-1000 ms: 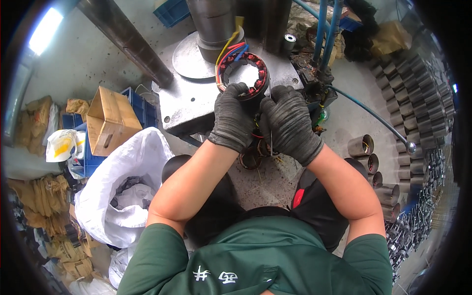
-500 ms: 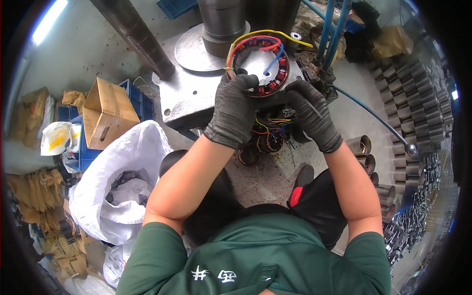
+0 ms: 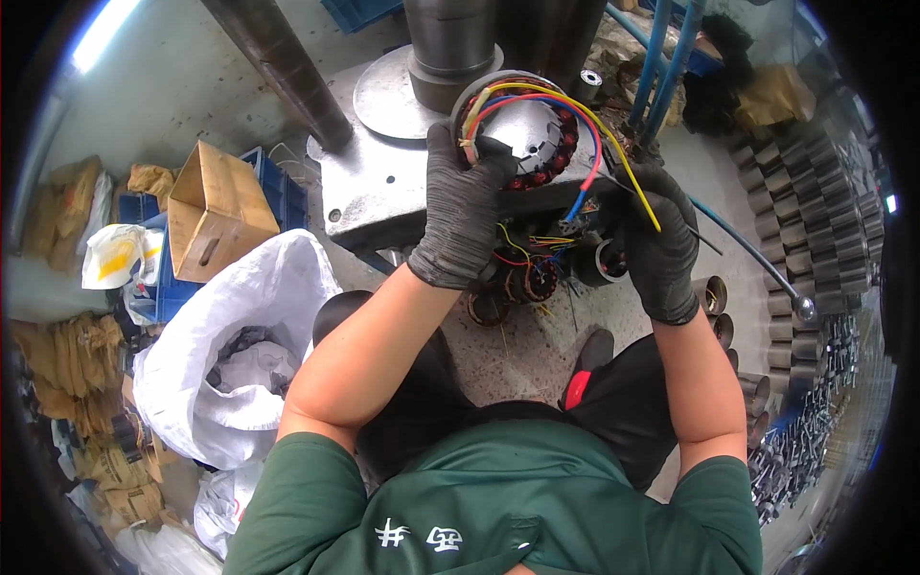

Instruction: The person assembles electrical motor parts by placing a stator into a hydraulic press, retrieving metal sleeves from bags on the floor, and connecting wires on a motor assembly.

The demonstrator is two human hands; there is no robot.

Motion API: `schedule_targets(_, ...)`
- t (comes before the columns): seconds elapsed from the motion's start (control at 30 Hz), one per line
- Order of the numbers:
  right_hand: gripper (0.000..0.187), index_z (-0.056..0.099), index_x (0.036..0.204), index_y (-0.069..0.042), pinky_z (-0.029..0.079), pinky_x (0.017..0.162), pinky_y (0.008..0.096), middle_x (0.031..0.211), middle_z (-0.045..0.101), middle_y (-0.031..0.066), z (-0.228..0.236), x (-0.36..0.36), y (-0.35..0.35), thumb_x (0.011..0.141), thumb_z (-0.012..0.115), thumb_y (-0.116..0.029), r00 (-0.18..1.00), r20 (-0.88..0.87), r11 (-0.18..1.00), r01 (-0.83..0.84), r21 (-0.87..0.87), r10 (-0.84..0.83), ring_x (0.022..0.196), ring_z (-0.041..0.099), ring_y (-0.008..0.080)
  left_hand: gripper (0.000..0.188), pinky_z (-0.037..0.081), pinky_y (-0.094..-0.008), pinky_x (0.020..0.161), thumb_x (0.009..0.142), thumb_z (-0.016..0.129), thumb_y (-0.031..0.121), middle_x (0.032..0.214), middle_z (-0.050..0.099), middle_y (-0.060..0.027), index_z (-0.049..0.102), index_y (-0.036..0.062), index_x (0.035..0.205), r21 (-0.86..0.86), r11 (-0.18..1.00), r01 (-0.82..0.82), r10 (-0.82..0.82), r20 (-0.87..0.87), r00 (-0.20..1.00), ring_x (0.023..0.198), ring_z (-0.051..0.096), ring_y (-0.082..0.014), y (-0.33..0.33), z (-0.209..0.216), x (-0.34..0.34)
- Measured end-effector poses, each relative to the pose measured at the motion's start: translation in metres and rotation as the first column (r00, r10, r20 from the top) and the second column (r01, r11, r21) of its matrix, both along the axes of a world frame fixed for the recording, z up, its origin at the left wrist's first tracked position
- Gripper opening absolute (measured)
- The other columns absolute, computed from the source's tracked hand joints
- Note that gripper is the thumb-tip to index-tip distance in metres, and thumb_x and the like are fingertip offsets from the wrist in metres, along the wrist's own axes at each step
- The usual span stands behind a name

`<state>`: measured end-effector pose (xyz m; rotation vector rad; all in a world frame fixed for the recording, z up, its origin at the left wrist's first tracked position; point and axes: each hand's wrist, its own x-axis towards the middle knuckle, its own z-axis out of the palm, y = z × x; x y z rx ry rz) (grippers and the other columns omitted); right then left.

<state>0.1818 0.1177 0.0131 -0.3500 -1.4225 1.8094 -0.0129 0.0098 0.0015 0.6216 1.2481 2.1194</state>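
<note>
My gloved left hand (image 3: 465, 196) grips the left rim of a motor stator (image 3: 565, 158), a ring with dark red copper windings, tilted above the press's metal plate (image 3: 369, 182). Yellow, red and blue lead wires (image 3: 594, 139), bound at the ring's left side, arch over it to the right. My gloved right hand (image 3: 661, 235) is closed to the right of the ring, around a thin black wire (image 3: 707, 241) whose end sticks out past it. The yellow wire's tip lies across that hand's fingers, which are partly hidden. The blue wire's end hangs free beside it.
Wound stators with wires (image 3: 527, 283) stand on the floor below the plate. A steel column (image 3: 450, 48) rises behind it. Left are a white sack (image 3: 182, 383) and a cardboard box (image 3: 220, 216). Stacked metal cylinders (image 3: 815, 201) line the right, near a ball-ended lever (image 3: 805, 307).
The lead wires have swung from the ring's upper side out to the right. My right hand has moved right and slightly down and closed on the black wire. The left hand still holds the stator.
</note>
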Motion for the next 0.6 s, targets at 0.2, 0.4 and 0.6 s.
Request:
schedule_targets(0.2,0.025,0.065,0.115,0.001,0.058,0.077,0.0327,0.097,0.073,0.0117,-0.004,-0.001,-0.008,0.096,0.066,-0.014,0.996,0.093,0.995,-0.025,0.1,0.016,0.085,0.071,0.0208,0.042,0.055,-0.0278,0.078,0.084,0.062,-0.01,0.105,0.063,-0.0065,0.049,0.0065,0.12,-0.036,0.998,-0.042,0.032,-0.262,0.965,0.091,0.063,-0.0145,-0.001,0.002,0.002)
schedule_targets(0.4,0.034,0.066,0.12,0.002,0.059,0.079,0.0329,0.107,0.074,0.015,-0.008,-0.003,-0.011,0.097,0.067,-0.024,0.992,0.091,0.99,-0.075,-0.118,0.086,0.09,0.072,0.0216,0.049,0.056,-0.0296,0.085,0.088,0.063,-0.004,0.111,0.063,-0.0092,0.042,0.0053,0.131,-0.024,0.993,-0.12,0.081,-0.605,0.792,0.098,0.064,-0.0159,-0.006,0.003,0.007)
schedule_targets(0.6,0.028,0.068,0.11,0.004,0.061,0.078,0.0342,0.094,0.074,0.0142,0.005,0.004,0.006,0.09,0.073,-0.016,0.9,0.082,0.891,-0.406,-0.203,0.429,0.086,0.075,0.0238,0.048,0.056,-0.0311,0.088,0.088,0.065,-0.001,0.113,0.064,-0.0114,0.044,0.0047,0.13,-0.116,0.989,-0.089,0.012,-0.541,0.841,0.102,0.064,-0.0172,-0.008,0.007,0.011)
